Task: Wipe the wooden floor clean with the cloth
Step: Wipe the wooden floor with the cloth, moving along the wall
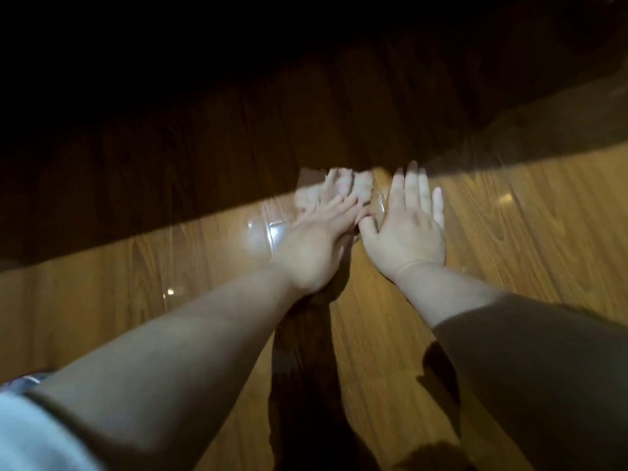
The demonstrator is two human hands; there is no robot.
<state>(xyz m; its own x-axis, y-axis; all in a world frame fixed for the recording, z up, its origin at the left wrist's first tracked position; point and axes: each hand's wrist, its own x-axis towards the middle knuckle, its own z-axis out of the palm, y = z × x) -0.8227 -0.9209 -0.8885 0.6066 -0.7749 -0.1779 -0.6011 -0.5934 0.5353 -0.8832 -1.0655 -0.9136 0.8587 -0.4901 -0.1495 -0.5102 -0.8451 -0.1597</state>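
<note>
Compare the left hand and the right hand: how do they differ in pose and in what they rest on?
The left hand reaches onto the pale cloth, its fingers blurred; the right hand lies flat on the wooden floor beside it, fingers straight. The right wrist wears a thin band; the left wrist is bare. A dark sleeve covers the right forearm; the left forearm is bare. Both stretch forward, palms down.

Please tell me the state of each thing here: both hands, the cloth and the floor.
left hand: fingers straight, resting on the cloth.
right hand: flat on the floor, fingers straight, beside the cloth.
cloth: pale, blurred, on the floor under the left fingers.
wooden floor: near part lit and glossy, far part in shadow.
</note>
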